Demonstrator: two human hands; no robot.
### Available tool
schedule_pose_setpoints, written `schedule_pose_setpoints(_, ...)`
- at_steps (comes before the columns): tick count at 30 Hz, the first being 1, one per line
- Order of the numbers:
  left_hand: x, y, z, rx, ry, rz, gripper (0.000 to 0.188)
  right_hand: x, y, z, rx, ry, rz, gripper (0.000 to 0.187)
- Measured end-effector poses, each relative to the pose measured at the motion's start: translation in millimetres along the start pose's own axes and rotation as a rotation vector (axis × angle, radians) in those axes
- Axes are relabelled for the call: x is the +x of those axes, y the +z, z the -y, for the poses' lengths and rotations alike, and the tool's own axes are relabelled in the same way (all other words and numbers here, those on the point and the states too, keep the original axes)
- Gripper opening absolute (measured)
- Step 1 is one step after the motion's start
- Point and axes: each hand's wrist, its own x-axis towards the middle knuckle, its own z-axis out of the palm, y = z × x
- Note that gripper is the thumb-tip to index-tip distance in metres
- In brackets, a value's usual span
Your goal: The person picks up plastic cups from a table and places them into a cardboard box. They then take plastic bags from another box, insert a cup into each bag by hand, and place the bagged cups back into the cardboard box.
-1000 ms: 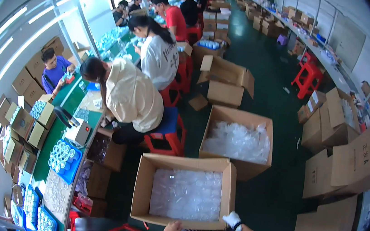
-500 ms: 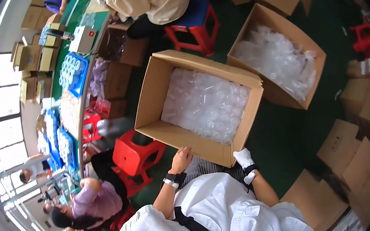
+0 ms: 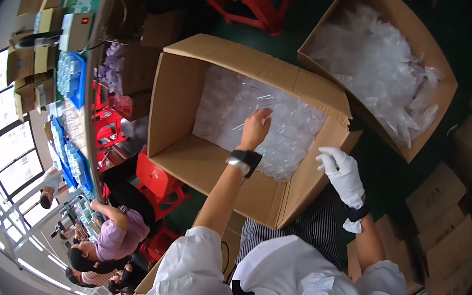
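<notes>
In front of me a cardboard box (image 3: 175, 97) stands with its top open, slightly tilted in view. Rows of clear round plastic pieces (image 3: 286, 144), like cups or lids, fill it under what looks like thin clear film. My bare left hand (image 3: 257, 128) reaches over the near wall into the box, just above these pieces. Its fingers are loosely bent and apart, with nothing visible in them. At the box's right side is my right hand (image 3: 342, 174) in a white glove, fingers apart and pointing toward the box, holding nothing.
A second carton (image 3: 435, 115) of crumpled clear plastic bags (image 3: 373, 64) stands at the far right. Flattened cartons (image 3: 439, 200) lie along the right. Red stools (image 3: 157, 176) and a seated person in purple (image 3: 122, 230) are to the left, beside a long worktable with blue trays (image 3: 80, 80).
My left hand has left the near edge and moved forward into the box. My gloved right hand has risen from the near right corner along the right side. The view has shifted closer.
</notes>
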Motion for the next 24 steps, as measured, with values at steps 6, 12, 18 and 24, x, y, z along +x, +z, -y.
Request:
schedule_pose_setpoints(6,84.7,93.3,55.4,0.186,0.322,-0.007,0.025,11.4,19.4,-6.3,0.003,0.147,-0.172,0.016)
schedule_pose_setpoints(12,81.5,103.6,84.5,0.107,0.239,0.034,0.031,19.3,29.5,0.4,-0.289,-0.102,-0.164,0.019)
schedule_pose_setpoints(18,40.1,10.4,40.6,-0.996,-0.204,0.133,0.044,37.7,71.0,22.4,-0.234,-0.089,-0.085,0.028)
schedule_pose_setpoints(24,-18.3,-51.3,26.9,-1.534,-0.453,0.171,0.048,83.2,137.9,20.4,-0.331,-0.208,-0.131,0.033)
